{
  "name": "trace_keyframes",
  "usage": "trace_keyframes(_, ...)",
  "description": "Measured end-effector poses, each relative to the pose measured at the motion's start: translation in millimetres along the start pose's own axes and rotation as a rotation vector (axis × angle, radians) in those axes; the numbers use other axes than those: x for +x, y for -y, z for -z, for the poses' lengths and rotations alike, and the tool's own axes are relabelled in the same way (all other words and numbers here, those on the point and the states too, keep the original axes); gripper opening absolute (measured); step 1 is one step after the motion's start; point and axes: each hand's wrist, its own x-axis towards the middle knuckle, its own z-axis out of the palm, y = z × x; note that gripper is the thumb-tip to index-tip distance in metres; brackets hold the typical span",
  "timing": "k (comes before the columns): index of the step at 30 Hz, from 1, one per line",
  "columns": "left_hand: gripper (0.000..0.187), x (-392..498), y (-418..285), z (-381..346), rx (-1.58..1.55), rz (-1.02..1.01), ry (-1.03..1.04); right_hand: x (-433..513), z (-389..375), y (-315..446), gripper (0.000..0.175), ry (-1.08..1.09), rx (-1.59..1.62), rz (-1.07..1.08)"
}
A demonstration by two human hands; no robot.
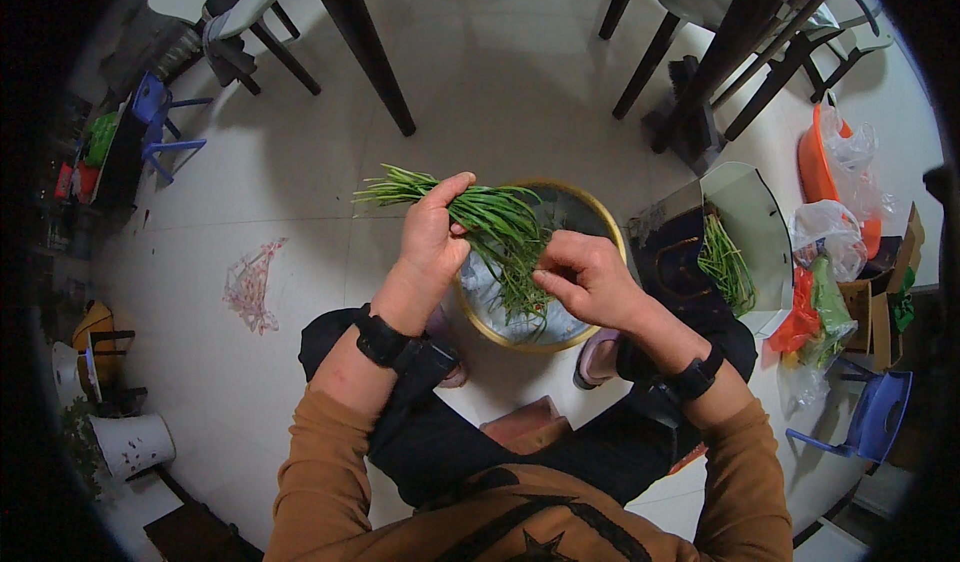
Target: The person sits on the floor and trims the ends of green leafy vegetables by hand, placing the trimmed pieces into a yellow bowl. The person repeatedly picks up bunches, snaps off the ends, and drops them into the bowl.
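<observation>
My left hand (435,228) is wrapped around a bunch of long thin green stalks (487,213), probably chives or a similar leafy vegetable. Cut-looking ends poke out to the left of the fist. To the right, thinner, wispy leaf ends (523,284) droop over a round bin with a gold rim (616,235). A pale plastic liner (480,280) shows inside it. My right hand (585,273) is curled at the edge of these leaf ends, thumb and forefinger pinched against them. What lies inside its curled fingers is hidden.
Right of the bin stands an open paper bag (769,262) holding more green stalks (726,265). Beyond are an orange basin (814,153), plastic bags (829,232), a cardboard box (859,314) and a blue chair (874,419). Dark table legs (367,59) rise ahead. A crumpled plastic bag (253,284) lies left.
</observation>
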Motion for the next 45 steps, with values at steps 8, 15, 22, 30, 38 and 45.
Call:
trace_keyframes(8,0.005,-8,8,-6,0.083,-0.063,0.074,2,-1,1,0.013,0.065,0.771,-0.640)
trace_keyframes(15,0.005,-15,22,-11,0.178,-0.113,0.125,7,-1,6,0.013,0.075,0.706,-0.667)
trace_keyframes(22,0.005,-18,28,-15,0.245,-0.174,0.118,4,-3,3,0.010,0.059,0.611,-0.621)
trace_keyframes(30,0.004,-19,34,-13,0.240,-0.079,0.100,9,-1,5,0.011,-0.041,-0.257,-0.111)
trace_keyframes(38,0.006,-5,-5,-8,0.069,-0.009,0.022,-10,6,-14,0.017,0.397,-0.786,-0.292)
trace_keyframes(45,0.006,-2,-25,-1,-0.103,0.076,0.039,-2,1,-21,0.033,0.188,-0.125,-0.202)
